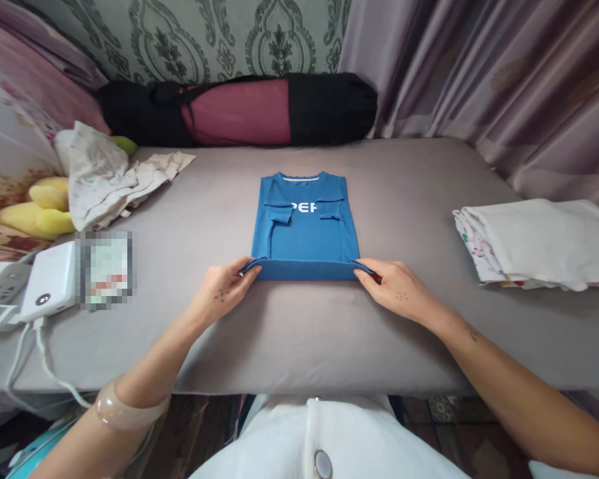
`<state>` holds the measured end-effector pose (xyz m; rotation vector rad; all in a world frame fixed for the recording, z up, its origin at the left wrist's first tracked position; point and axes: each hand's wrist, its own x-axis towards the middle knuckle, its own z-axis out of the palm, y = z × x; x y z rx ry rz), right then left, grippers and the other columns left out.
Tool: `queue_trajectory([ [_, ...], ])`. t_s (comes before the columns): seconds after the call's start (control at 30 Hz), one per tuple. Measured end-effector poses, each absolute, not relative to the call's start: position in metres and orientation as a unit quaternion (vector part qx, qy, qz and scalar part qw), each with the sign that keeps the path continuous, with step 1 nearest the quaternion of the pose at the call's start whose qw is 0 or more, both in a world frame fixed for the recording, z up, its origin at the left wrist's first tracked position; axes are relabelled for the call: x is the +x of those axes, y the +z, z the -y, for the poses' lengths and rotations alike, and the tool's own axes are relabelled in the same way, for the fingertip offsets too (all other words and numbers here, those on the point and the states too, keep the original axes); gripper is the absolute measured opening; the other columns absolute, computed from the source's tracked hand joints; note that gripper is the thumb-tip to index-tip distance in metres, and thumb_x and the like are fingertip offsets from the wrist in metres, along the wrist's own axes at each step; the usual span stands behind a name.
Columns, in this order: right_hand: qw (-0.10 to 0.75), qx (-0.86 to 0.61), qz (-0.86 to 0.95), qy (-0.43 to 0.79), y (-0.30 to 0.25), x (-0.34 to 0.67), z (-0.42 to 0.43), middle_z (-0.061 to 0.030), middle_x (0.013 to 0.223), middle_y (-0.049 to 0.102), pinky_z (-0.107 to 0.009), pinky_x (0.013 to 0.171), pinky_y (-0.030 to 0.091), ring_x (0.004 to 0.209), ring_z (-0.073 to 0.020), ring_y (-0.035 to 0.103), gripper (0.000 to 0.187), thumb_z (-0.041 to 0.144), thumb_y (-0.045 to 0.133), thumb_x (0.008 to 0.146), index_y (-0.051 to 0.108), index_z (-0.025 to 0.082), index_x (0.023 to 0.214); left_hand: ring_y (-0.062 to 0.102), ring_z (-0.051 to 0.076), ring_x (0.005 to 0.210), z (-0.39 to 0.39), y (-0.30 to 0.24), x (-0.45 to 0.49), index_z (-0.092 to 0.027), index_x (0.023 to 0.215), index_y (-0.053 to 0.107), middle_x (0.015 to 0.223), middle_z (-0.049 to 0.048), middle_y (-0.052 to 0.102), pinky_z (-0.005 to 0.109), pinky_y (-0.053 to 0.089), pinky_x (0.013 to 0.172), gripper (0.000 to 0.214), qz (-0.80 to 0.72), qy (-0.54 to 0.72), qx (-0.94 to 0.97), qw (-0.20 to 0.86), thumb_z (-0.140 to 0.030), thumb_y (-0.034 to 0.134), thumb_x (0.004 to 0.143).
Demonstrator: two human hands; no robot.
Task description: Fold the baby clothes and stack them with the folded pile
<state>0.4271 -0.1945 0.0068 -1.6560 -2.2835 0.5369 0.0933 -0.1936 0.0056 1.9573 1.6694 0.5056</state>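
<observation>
A blue shirt [307,236] lies in the middle of the grey-covered surface, its collar pointing away from me. Both sides and sleeves are folded inward over the front, partly covering white lettering. Along the near edge, the hem is turned up in a narrow band. My left hand [227,285] pinches the left corner of that band between thumb and fingers. At the opposite corner, my right hand [394,286] grips the fabric the same way. Both hands sit low, close to the surface.
Folded white cloths [539,243] lie at the right. A crumpled light cloth [107,179] and a yellow plush thing [42,209] are at the left, above a white power bank [50,279] with cables. A long black and maroon bag [239,112] lies along the back.
</observation>
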Motion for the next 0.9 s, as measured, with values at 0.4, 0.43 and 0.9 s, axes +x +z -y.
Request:
queue_trajectory([
  [0.4,0.198,-0.636,0.72,0.195,-0.016,0.422,0.174,-0.0026,0.078,0.07,-0.027,0.065,0.042,0.069,-0.018,0.063,0.027,0.04,0.05,0.093,0.069,0.021,0.098,0.048,0.013,0.058,0.17,-0.012,0.096,-0.017,0.089,0.066,0.063,-0.0008,0.057,0.024,0.035,0.056,0.037,-0.656,0.203,0.678,0.262,-0.05,0.049,0.085],
  [0.43,0.193,-0.646,0.713,0.19,-0.017,0.421,0.174,-0.0027,0.081,0.071,-0.027,0.065,0.042,0.072,-0.0184,0.064,0.026,0.039,0.051,0.093,0.068,0.021,0.1,0.048,0.014,0.058,0.169,-0.012,0.097,-0.018,0.088,0.065,0.062,-0.0009,0.057,0.024,0.035,0.056,0.037,-0.659,0.201,0.677,0.258,-0.05,0.049,0.085],
  [0.9,0.097,-0.671,0.73,0.08,-0.011,0.415,0.181,-0.0055,0.09,0.071,-0.031,0.065,0.044,0.083,-0.0236,0.066,0.032,0.029,0.045,0.096,0.055,0.019,0.124,0.062,0.019,0.072,0.174,-0.022,0.085,-0.017,0.108,0.059,0.076,0.0029,0.066,0.032,0.048,0.072,0.034,-0.691,0.198,0.679,0.15,-0.044,0.051,0.088],
])
